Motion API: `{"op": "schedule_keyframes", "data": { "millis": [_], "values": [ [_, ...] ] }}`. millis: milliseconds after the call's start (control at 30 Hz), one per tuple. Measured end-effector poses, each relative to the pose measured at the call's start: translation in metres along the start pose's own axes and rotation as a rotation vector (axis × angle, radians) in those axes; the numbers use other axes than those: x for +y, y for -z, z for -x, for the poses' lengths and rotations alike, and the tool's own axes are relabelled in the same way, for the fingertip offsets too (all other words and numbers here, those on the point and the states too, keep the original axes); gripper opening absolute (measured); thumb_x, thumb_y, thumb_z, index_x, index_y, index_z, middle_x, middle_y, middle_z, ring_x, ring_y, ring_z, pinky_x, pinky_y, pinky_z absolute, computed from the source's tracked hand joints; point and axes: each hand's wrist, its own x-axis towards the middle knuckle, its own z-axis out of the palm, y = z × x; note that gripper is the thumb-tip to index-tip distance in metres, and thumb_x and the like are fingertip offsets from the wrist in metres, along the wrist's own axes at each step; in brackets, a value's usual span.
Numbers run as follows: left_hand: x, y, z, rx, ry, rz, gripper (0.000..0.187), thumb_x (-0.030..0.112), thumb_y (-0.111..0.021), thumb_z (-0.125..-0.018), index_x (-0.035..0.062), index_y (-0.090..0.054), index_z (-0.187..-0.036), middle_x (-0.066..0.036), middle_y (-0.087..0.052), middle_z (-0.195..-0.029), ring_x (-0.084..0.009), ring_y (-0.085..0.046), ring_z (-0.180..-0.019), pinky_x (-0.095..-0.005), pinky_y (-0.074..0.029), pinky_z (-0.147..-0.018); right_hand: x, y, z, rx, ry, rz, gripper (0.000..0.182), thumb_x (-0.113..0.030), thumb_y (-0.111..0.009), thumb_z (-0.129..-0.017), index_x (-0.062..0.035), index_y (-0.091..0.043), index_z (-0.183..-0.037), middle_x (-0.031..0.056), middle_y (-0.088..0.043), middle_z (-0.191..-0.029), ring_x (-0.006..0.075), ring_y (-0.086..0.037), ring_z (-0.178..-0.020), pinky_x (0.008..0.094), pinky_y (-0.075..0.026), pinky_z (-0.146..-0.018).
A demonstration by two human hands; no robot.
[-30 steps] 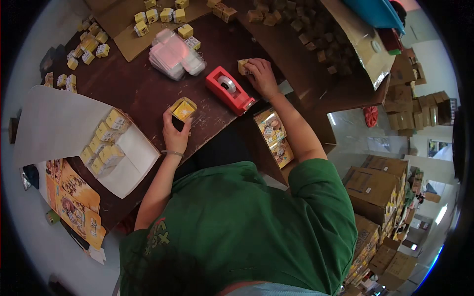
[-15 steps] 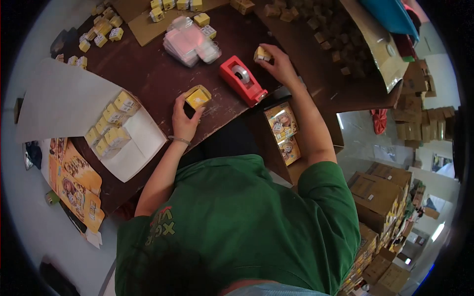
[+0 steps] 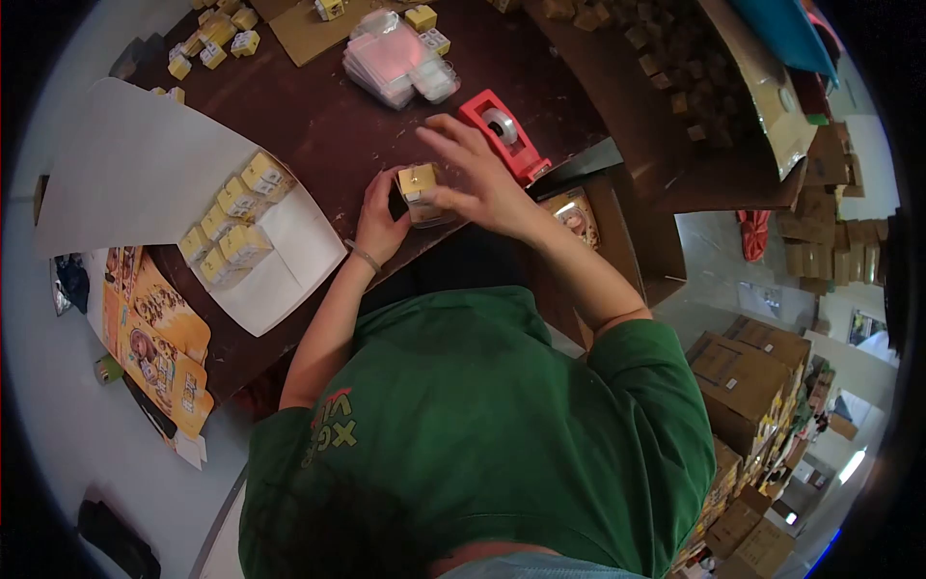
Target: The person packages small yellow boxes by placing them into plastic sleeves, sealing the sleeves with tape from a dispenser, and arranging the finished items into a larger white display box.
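Observation:
My left hand (image 3: 383, 224) is closed around the side of a small yellow-and-white box (image 3: 418, 181) near the table's front edge. Clear plastic shows around the lower part of this box. Close by on its right is my right hand (image 3: 480, 183), fingers spread and thumb near the box's side. Just beyond that hand a red tape dispenser (image 3: 503, 135) stands with a roll of clear tape. To the left, an open white carton (image 3: 299, 275) holds several similar yellow-and-white boxes (image 3: 231, 217) in rows.
Clear plastic cases (image 3: 391, 63) lie stacked at the back of the dark table (image 3: 318, 121). More small boxes (image 3: 212, 43) are scattered at the back left. A large cardboard box (image 3: 714, 179) with many small pieces stands at the right. Printed orange cardboard (image 3: 159, 338) lies at the left.
My right hand has come from beyond the tape dispenser to the box at my left hand, and its fingers have spread. The small box it held is no longer in its fingertips.

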Motion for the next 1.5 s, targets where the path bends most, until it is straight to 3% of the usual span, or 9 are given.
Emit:
{"op": "schedule_keyframes", "data": {
  "millis": [133,200,300,433,533,933,1100,1233,1500],
  "values": [
    [0.009,0.003,0.005,-0.027,0.044,-0.025,0.064,0.012,-0.074,-0.08,0.0049,-0.046,-0.137,-0.016,-0.052,-0.137,-0.0343,-0.043,-0.133,-0.0426,-0.035,-0.112,0.015,-0.012,0.011,-0.03,-0.651,-0.579,0.03,-0.016,-0.068,-0.092,-0.0005,-0.068,-0.117,0.0039,-0.058,-0.103,0.0096,-0.06,-0.091,0.023,-0.049,-0.078],
    [0.013,0.004,0.014,-0.016,0.061,-0.044,0.062,0.013,-0.072,-0.083,0.0053,-0.046,-0.139,-0.014,-0.052,-0.138,-0.0299,-0.044,-0.134,-0.0406,-0.034,-0.112,0.023,-0.027,0.015,0.032,-0.613,-0.577,0.027,-0.014,-0.068,-0.091,-0.0007,-0.069,-0.115,0.003,-0.059,-0.098,0.0099,-0.059,-0.088,0.0236,-0.049,-0.078],
    [0.027,0.015,0.012,-0.055,0.144,0.932,0.056,0.015,-0.067,-0.089,0.005,-0.047,-0.141,-0.011,-0.053,-0.138,-0.0227,-0.045,-0.133,-0.0362,-0.033,-0.112,0.025,-0.046,0.021,0.146,-0.54,-0.504,0.023,-0.011,-0.067,-0.091,0.0004,-0.07,-0.11,0.0051,-0.061,-0.094,0.0121,-0.06,-0.088,0.0245,-0.048,-0.078],
    [0.043,0.007,-0.008,-0.015,0.241,0.719,0.037,0.011,-0.063,-0.092,0.0032,-0.06,-0.128,-0.007,-0.065,-0.119,-0.0139,-0.06,-0.108,-0.0279,-0.047,-0.095,0.015,-0.051,0.04,0.349,-0.319,-0.39,0.028,-0.003,-0.063,-0.091,0.0001,-0.065,-0.119,0.0087,-0.064,-0.098,0.0169,-0.062,-0.089,0.0277,-0.049,-0.079],
    [0.036,0.01,-0.009,-0.057,0.189,0.639,0.036,0.01,-0.062,-0.091,0.0032,-0.06,-0.127,-0.007,-0.065,-0.119,-0.0132,-0.06,-0.106,-0.0286,-0.047,-0.094,0.006,-0.029,0.057,0.177,0.369,0.099,0.043,0.005,-0.069,-0.08,-0.0043,-0.064,-0.122,0.0111,-0.065,-0.108,0.0259,-0.065,-0.092,0.0345,-0.052,-0.078],
    [0.04,-0.001,-0.001,0.075,0.212,0.759,0.029,0.014,-0.054,-0.098,0.0017,-0.058,-0.124,-0.004,-0.063,-0.115,-0.0117,-0.059,-0.102,-0.0258,-0.047,-0.092,0.006,-0.031,0.012,-0.012,-0.242,-0.156,0.023,-0.012,-0.074,-0.083,-0.0067,-0.072,-0.105,0.011,-0.062,-0.104,0.0257,-0.061,-0.092,0.0346,-0.051,-0.079],
    [0.025,-0.005,0.007,0.087,0.061,0.948,0.046,0.032,-0.053,-0.098,0.001,-0.049,-0.132,-0.006,-0.061,-0.12,-0.0168,-0.059,-0.108,-0.0295,-0.044,-0.097,0.018,-0.037,0.009,0.071,-0.137,-0.017,0.016,-0.012,-0.074,-0.083,-0.0065,-0.075,-0.097,0.0092,-0.064,-0.094,0.0244,-0.059,-0.093,0.0351,-0.049,-0.081],
    [0.036,0.004,0.017,0.014,0.032,0.275,0.063,0.02,-0.077,-0.079,0.0047,-0.049,-0.133,-0.013,-0.061,-0.122,-0.0245,-0.06,-0.113,-0.0354,-0.047,-0.097,0.01,-0.027,0.003,-0.063,-0.225,-0.1,0.014,-0.014,-0.077,-0.08,-0.0066,-0.076,-0.092,0.0073,-0.065,-0.088,0.0232,-0.06,-0.089,0.0344,-0.049,-0.078],
    [0.024,0.002,0.016,-0.054,0.038,0.242,0.059,0.01,-0.079,-0.073,0.0058,-0.053,-0.126,-0.01,-0.064,-0.116,-0.0208,-0.062,-0.108,-0.0346,-0.048,-0.096,0.015,-0.028,0.0,-0.078,-0.369,-0.242,0.018,-0.014,-0.08,-0.076,-0.0027,-0.07,-0.086,0.0052,-0.064,-0.08,0.0174,-0.061,-0.08,0.0311,-0.049,-0.071]
  ]
}}
